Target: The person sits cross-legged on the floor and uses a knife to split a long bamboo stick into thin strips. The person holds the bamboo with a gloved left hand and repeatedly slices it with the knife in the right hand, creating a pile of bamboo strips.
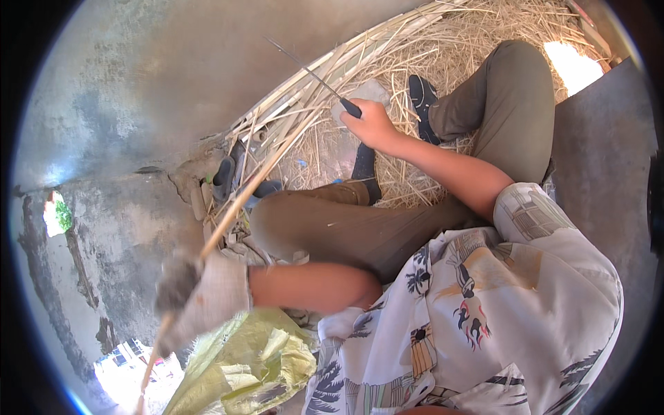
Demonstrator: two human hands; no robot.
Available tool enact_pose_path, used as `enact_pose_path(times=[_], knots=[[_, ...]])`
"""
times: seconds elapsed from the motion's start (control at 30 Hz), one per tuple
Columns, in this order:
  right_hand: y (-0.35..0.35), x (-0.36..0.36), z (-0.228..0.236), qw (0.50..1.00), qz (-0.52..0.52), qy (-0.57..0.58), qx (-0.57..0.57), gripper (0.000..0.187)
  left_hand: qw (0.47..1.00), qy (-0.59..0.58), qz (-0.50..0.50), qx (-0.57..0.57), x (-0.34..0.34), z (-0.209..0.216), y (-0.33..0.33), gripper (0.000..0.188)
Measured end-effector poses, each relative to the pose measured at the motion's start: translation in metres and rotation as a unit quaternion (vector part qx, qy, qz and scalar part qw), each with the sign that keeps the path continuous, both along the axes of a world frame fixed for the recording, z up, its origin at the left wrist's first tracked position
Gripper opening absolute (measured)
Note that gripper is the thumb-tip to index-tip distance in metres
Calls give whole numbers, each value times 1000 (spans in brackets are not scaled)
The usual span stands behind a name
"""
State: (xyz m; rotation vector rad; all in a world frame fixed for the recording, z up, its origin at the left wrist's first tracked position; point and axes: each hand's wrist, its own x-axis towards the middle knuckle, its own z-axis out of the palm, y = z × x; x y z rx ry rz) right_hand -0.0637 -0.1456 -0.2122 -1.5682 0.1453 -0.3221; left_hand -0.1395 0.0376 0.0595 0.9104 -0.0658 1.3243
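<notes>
My left hand [200, 297], in a white and grey work glove, is closed round a long pale cane [249, 192], probably bamboo. The cane slants from the lower left edge up past my left knee toward the straw; motion smears the glove a little. My right hand [373, 129] is bare and closed on the black handle of a knife [350, 107]. Its long thin blade points up and left, away from me, and crosses over the split strips behind it. A flat greyish stone-like piece [372, 92] lies beyond my right hand, partly hidden.
Straw-like shavings [470, 41] cover the floor ahead, with long split strips [325, 72] along the wall [138, 90]. My legs [332, 221] are folded before me. A yellow-green woven sack [270, 360] lies at lower left. Dark shoes [225, 176] stand by the wall.
</notes>
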Motion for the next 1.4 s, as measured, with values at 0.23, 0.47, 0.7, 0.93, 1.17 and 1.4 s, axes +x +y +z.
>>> enact_pose_path(times=[0.23, 0.47, 0.7, 0.93, 1.17, 1.4], knots=[[-16, -6, 66, 995, -24, -49, 87, 32, 980, 52, -190, 31, 57, -43, -30, 71], [-27, -18, -40, 949, 96, 256, -158, 37, 969, 113, -215, -48, 70, -49, -66, 73], [-2, -21, 7, 993, -45, -84, 75, 27, 965, 62, -254, 3, 64, -40, -34, 74], [-24, -15, 25, 982, 62, 106, -143, 25, 933, 31, -357, 20, 58, -51, -36, 75], [-13, -12, -94, 932, 85, 224, -272, 23, 976, 69, -200, 40, 65, -45, -58, 75], [3, -12, 7, 993, 61, 56, -86, 32, 967, 41, -247, 42, 60, -56, -32, 73]])
